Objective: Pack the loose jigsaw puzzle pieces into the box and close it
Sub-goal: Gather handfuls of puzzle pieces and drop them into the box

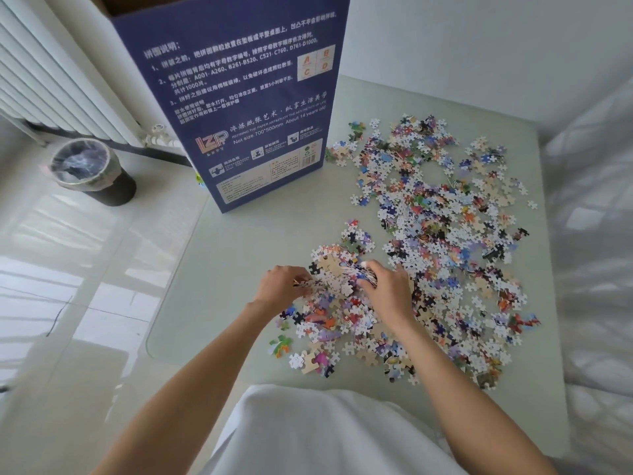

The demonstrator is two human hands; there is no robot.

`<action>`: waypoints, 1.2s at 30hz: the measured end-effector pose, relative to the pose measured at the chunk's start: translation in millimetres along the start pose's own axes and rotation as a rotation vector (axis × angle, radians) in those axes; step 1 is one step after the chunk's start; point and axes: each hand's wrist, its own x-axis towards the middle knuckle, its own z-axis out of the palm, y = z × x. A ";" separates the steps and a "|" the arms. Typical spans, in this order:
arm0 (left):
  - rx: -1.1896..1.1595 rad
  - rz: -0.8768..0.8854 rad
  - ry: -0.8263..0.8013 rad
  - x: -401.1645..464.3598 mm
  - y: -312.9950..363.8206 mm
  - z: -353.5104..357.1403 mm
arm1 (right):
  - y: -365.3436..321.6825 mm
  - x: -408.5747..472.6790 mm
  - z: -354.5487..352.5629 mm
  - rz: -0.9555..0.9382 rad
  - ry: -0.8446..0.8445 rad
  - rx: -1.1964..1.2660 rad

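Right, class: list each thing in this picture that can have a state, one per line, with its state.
Box: upright on the table, top open.
Puzzle pieces: loose, spread over the table, none seen in the box.
Left hand: curled on a clump of pieces.
Right hand: curled on the same clump.
Waste bin: upright, lined, on the floor.

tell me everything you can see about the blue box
The box is tall, dark blue cardboard, standing upright on its narrow end at the far left corner of the table. Its facing panel carries white printed instructions, an LZP logo, small icons, a barcode and a square diagram lettered A, B, C, D. The top is open, showing brown cardboard inside; what it holds is hidden. Neither hand touches it. The nearest puzzle pieces lie close to its lower right corner, whether touching I cannot tell.
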 end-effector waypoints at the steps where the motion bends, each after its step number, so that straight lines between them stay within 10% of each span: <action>1: -0.040 -0.010 0.040 -2.0 0.0 -3.7 | -1.7 2.5 -3.7 0.008 -0.001 0.029; 11: -0.287 0.212 0.585 -23.0 71.9 -128.6 | -15.9 45.7 -71.5 0.215 -0.185 0.556; 20: -0.003 0.625 1.132 -14.6 148.6 -325.9 | -95.5 104.0 -191.6 -0.083 -0.052 0.839; 36: 0.361 0.290 0.917 25.4 105.9 -341.7 | -235.3 202.3 -276.6 -0.866 0.382 0.107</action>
